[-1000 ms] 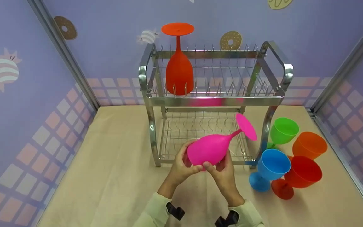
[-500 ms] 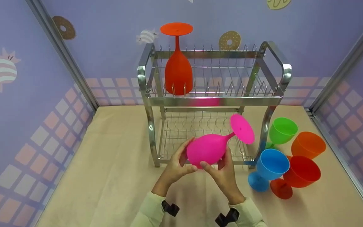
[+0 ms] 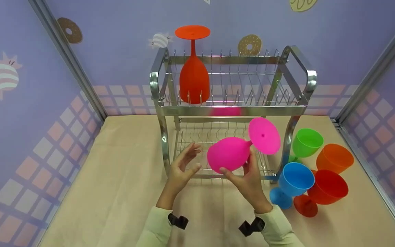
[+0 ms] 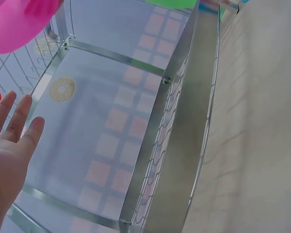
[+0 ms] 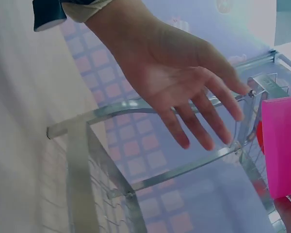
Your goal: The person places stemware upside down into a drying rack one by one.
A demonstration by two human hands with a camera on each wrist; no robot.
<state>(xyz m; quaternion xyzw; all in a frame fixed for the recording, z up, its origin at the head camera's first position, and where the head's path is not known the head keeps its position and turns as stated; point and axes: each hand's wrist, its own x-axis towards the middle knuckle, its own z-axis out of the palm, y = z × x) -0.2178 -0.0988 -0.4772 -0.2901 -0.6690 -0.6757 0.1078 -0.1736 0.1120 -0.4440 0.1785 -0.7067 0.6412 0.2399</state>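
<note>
A pink plastic goblet (image 3: 230, 154) is tilted in front of the metal dish rack (image 3: 233, 110), foot up to the right and mouth toward the lower left. My right hand (image 3: 249, 180) grips its bowl, thumb on the near side and other fingers mostly hidden behind. In the head view my left hand (image 3: 179, 171) is apart from the goblet, just to its left, fingers loosely bent with nothing in them. The right wrist view catches this left hand (image 5: 174, 87) spread, with part of the pink goblet (image 5: 283, 145) at the right edge.
An orange-red goblet (image 3: 194, 82) stands upside down at the left of the rack's upper tier. Right of the rack are a green goblet (image 3: 307, 142), an orange goblet (image 3: 335, 157), a blue goblet (image 3: 296, 178) and a red goblet (image 3: 328, 187), mouths up. Patterned walls enclose the table.
My left hand has let go of the pink goblet and drawn away leftward. The goblet has risen slightly in the right hand, its foot turning more toward the head camera.
</note>
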